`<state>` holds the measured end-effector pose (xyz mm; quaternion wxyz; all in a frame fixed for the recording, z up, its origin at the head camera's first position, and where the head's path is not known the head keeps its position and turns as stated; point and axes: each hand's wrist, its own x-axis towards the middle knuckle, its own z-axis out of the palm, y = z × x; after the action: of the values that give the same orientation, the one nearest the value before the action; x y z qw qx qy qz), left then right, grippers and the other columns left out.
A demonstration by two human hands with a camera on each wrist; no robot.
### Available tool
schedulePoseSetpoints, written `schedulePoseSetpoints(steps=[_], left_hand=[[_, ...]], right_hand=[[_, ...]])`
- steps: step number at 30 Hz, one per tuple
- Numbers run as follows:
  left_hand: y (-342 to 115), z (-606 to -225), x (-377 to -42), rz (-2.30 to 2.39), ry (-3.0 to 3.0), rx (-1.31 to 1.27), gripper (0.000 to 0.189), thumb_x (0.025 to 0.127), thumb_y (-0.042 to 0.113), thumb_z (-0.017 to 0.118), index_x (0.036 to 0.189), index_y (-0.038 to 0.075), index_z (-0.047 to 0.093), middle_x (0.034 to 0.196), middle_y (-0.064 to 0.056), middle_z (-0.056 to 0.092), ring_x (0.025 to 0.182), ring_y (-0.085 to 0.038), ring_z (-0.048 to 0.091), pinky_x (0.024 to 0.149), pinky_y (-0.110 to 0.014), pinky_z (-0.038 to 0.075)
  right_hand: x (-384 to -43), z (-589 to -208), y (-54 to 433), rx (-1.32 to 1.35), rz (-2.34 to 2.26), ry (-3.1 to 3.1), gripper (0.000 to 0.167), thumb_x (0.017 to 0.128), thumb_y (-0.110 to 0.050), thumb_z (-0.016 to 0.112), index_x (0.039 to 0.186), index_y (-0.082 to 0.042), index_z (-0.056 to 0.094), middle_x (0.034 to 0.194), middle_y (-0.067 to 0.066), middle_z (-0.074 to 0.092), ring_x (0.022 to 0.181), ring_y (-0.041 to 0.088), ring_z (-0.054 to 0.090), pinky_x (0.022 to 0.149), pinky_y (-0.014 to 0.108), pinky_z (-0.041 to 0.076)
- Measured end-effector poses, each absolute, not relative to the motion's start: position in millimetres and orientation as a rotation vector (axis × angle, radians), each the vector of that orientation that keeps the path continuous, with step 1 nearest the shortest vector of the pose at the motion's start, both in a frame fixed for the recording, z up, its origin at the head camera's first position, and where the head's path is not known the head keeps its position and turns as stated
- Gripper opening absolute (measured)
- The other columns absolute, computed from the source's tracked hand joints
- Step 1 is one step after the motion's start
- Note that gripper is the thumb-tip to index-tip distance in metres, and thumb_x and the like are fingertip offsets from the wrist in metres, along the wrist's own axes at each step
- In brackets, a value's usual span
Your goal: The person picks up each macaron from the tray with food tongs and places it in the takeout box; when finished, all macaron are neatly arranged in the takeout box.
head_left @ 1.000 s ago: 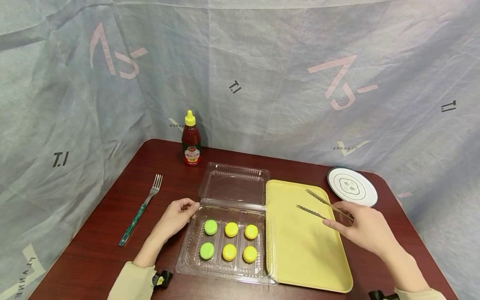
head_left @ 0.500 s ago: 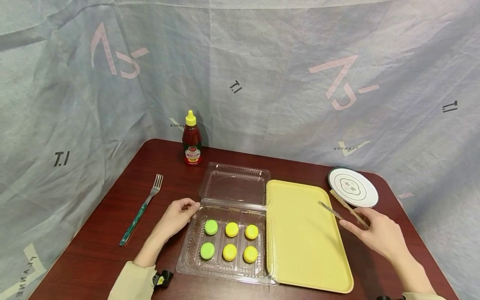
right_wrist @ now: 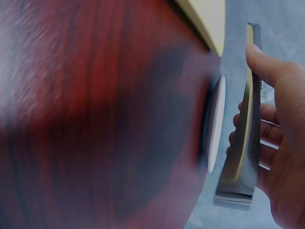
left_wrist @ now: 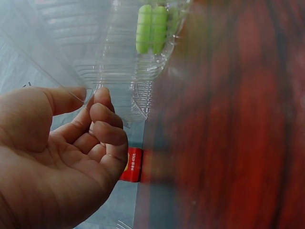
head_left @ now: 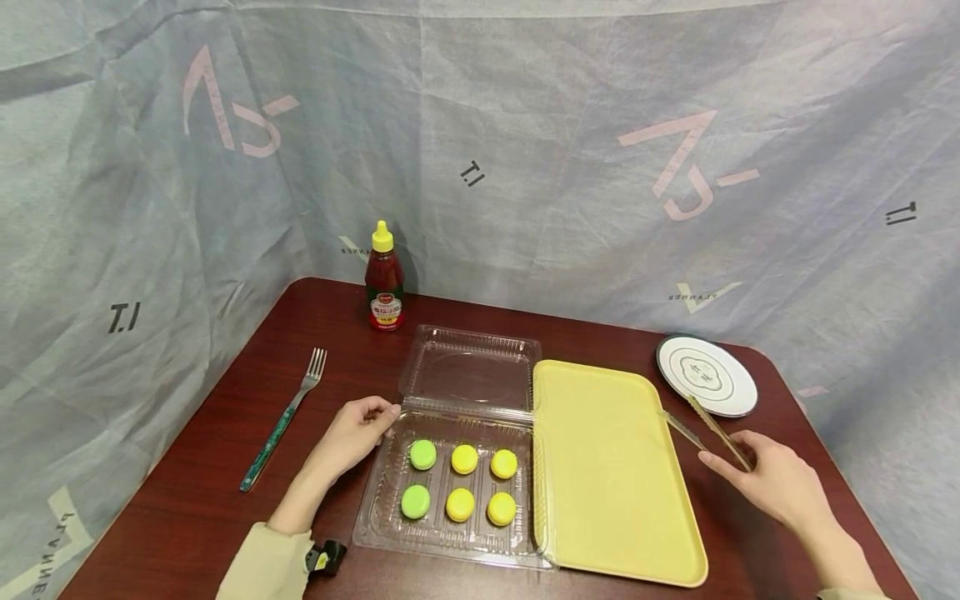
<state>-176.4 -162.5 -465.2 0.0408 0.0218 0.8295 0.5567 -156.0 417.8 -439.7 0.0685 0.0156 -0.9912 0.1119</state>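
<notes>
In the head view a clear plastic clamshell box (head_left: 450, 556) lies open on the table, its lid (head_left: 471, 379) folded back. Inside sit two green macarons (head_left: 416, 502) and several yellow macarons (head_left: 460, 504), in two rows. My left hand (head_left: 352, 435) pinches the box's left edge near the hinge between thumb and index finger; the left wrist view shows this grip on the plastic (left_wrist: 109, 71). Metal tongs (head_left: 718, 434) are held in my right hand (head_left: 780, 483), above the table right of the yellow tray (head_left: 615, 483). Their arms stand apart with nothing between them.
The box's right rim overlaps the tray's left edge. A white plate (head_left: 738, 387) lies at the back right, just beyond the tongs' tips. A ketchup bottle (head_left: 385, 283) stands at the back left. A fork (head_left: 277, 433) lies left of my left hand.
My right hand has carried the tongs rightward and toward me, from above the yellow tray to beyond its right edge. The left hand, the box and the macarons have stayed put.
</notes>
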Motion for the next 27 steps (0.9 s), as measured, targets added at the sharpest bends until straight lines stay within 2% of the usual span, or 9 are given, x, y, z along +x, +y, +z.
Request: schedulePoseSetpoints(steps=[11,20,27], left_hand=[[-163,-466,-176,1.694,2.551,0.06,0.021,0.102,0.021,0.059,0.095,0.003,0.068,0.072,-0.003,0.06,0.065,-0.017,0.054,0.059,-0.027,0.044],[-163,-466,-177,1.701,2.543,0.065,0.021,0.102,0.021,0.059,0.095,0.003,0.068,0.073,-0.003,0.061,0.065,-0.017,0.054,0.06,-0.027,0.045],[-163,-466,-177,1.701,2.543,0.064,0.021,0.102,0.02,0.059,0.094,0.002,0.068,0.073,-0.003,0.061,0.066,-0.018,0.055,0.06,-0.027,0.045]], right_hand=[[-155,-453,437,0.017,0.314,-3.104,0.058,0.087,-0.064,0.066,0.1,-0.008,0.064,0.063,-0.003,0.049,0.063,0.017,0.05,0.056,0.037,0.039],[-154,-458,444,-0.017,0.25,-3.183,0.067,0.088,-0.069,0.06,0.107,-0.005,0.062,0.064,-0.002,0.054,0.065,0.019,0.057,0.054,0.045,0.044],[-152,-463,445,0.024,0.256,-3.171,0.059,0.089,-0.067,0.061,0.098,-0.008,0.063,0.064,-0.002,0.052,0.065,0.02,0.056,0.057,0.045,0.044]])
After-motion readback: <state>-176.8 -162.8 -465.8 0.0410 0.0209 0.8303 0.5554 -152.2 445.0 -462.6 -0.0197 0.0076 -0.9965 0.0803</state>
